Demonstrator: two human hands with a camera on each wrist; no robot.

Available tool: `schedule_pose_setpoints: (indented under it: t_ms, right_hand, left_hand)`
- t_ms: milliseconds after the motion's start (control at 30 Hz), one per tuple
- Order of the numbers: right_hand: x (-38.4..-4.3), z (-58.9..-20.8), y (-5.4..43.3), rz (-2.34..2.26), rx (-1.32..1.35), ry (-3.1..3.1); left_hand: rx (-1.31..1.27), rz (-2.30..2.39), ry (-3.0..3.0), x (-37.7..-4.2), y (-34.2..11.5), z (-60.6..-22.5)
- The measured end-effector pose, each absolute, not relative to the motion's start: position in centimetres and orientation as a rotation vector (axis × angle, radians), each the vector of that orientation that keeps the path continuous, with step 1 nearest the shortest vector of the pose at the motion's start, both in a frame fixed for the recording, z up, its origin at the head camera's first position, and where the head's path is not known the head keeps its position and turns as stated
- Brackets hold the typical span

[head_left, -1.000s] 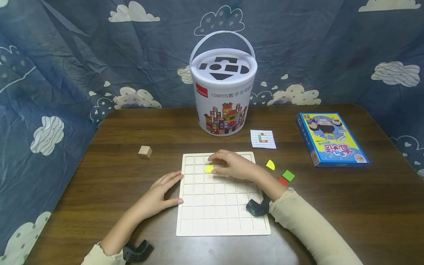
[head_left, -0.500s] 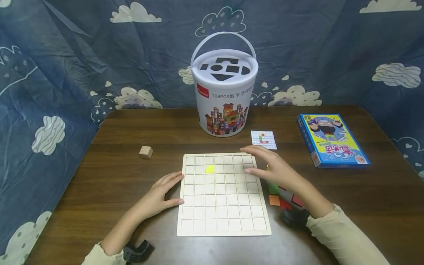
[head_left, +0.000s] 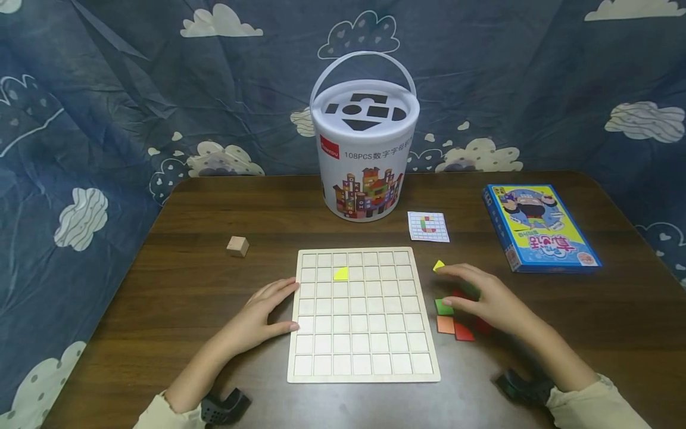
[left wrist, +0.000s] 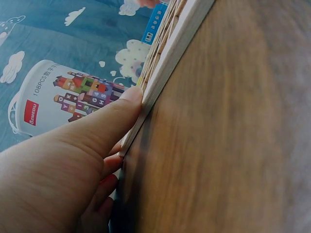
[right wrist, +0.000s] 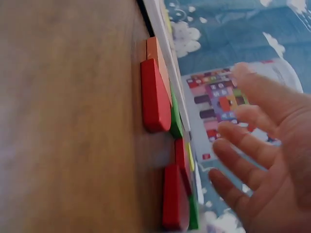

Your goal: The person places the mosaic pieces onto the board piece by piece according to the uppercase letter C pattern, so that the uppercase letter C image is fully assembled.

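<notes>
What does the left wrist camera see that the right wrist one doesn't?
Only the left wrist view: the left hand, touching the board, and part of the blue box.

Only the right wrist view: red pieces, an orange piece and green pieces near the right hand.

Both: the bucket, the board's edge, wooden table and blue cloud-print curtain.

- Left sleeve [head_left: 168, 416]: cream fabric, lightly creased.
- Right sleeve [head_left: 593, 406]: matching cream fabric, gathered at the cuff.
- Left wrist device [head_left: 218, 410]: black, angular, marked with small dots.
- Right wrist device [head_left: 518, 389]: black, curved.
- Left hand [head_left: 270, 308] and right hand [head_left: 495, 301]: bare.
</notes>
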State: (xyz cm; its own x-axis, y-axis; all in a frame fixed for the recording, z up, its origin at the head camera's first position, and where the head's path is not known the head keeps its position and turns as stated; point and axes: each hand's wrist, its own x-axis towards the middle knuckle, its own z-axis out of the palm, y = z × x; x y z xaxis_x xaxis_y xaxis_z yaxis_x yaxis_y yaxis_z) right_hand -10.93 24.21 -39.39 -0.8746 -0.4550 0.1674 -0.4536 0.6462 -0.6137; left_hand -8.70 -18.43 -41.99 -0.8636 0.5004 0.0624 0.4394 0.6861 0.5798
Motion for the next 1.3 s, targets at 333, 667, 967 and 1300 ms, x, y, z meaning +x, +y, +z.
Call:
schedule_pose_setpoints:
  t_ms: [333, 667, 967, 1300]
  right_hand:
    - [-9.9, -40.7, 26.2, -0.894, -0.747, 2.958]
    - [-9.8, -40.9, 25.9, -0.822, -0.751, 3.003]
    - [-9.9, -39.3, 24.7, -0.976, -0.769, 2.972]
    - [-10.7, -36.6, 20.3, -1.151, -0.966, 2.961]
  left_hand:
    - [0.777, 0.918, 2.792, -8.7, -18.4, -42.0]
    - [0.782, 0.908, 2.797, -8.7, -18.4, -41.9]
    - [0.781, 0.910, 2.801, -8.7, -18.5, -42.0]
    - [0.781, 0.908, 2.797, -8.8, -18.5, -42.1]
